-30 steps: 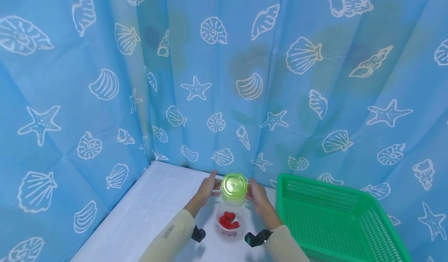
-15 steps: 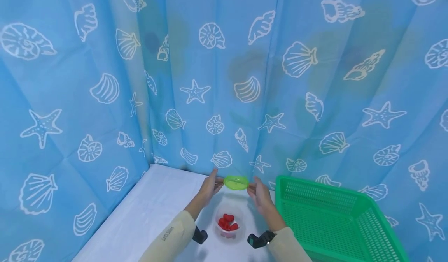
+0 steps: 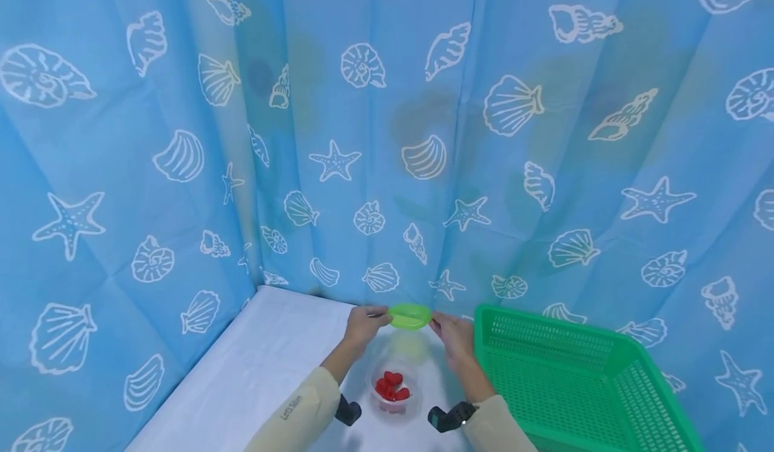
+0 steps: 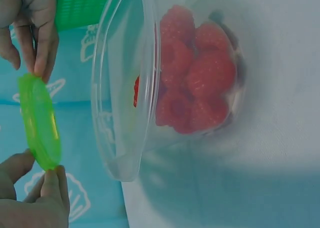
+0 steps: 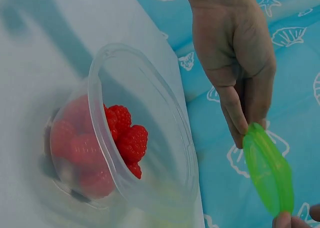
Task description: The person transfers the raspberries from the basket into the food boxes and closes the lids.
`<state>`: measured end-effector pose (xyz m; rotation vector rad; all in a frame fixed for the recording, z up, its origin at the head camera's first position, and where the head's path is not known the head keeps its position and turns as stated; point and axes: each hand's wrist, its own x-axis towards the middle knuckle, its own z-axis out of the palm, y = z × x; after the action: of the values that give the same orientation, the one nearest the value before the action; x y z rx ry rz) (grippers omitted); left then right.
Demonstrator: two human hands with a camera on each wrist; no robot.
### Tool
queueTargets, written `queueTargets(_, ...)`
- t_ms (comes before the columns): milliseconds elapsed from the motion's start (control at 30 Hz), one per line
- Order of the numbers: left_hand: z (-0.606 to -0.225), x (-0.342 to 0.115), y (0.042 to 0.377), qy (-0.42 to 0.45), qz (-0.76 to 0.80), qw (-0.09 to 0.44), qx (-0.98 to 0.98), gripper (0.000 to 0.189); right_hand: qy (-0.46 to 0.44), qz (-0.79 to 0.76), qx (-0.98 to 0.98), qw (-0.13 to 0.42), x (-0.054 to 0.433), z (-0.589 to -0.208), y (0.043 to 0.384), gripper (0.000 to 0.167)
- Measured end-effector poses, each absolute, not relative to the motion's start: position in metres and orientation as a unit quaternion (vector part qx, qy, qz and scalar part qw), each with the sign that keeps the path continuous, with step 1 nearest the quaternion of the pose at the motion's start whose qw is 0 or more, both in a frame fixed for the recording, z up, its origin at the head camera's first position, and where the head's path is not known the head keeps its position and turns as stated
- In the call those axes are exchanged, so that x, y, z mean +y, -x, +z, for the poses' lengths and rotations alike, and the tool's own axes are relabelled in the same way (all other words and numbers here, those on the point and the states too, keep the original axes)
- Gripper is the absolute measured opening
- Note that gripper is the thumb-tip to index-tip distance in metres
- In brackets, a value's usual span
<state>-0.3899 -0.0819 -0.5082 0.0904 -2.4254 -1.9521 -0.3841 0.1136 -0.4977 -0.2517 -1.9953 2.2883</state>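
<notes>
A translucent green lid (image 3: 410,317) is held up in the air beyond a clear plastic bowl (image 5: 145,68) on the white cloth. My left hand (image 3: 363,326) pinches one edge of the lid between thumb and fingers, seen closely in the left wrist view. Across from it, my right hand (image 5: 235,58) pinches the opposite edge. The lid is tilted, showing as a narrow oval. Several red raspberries (image 4: 212,75) lie inside the bowl, which stands open between my forearms. Neither hand touches the bowl.
A green perforated plastic basket (image 3: 553,378) stands to the right of the right arm. The white-covered table (image 3: 242,358) extends to the left. A blue shell-patterned curtain (image 3: 363,136) hangs behind and along the left side.
The lid has tilted from facing up broadly to nearly edge-on, slightly farther from the bowl. My fingers, straighter at its sides earlier, now pinch its edges. The bowl stays in place.
</notes>
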Motion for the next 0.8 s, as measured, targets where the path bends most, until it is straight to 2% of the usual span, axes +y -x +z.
queueTargets(233,-0.508,-0.086,0.39,-0.067,-0.624,0.043,-0.778,0.03,0.061,0.747,-0.661,0.038,0.113,-0.498,0.384,0.028)
queueTargets(367,-0.511,-0.091,0.39,-0.054,-0.626,0.041,-0.777,0.024,0.056,0.743,-0.666,0.024,0.115,-0.498,0.383,0.027)
queueTargets(533,-0.513,-0.096,0.389,-0.039,-0.654,0.023,-0.755,0.021,0.042,0.724,-0.688,0.002,0.116,-0.499,0.382,0.024)
queueTargets(800,-0.51,-0.105,0.39,-0.013,-0.632,-0.033,-0.774,0.022,0.048,0.721,-0.691,-0.026,0.122,-0.499,0.389,0.031)
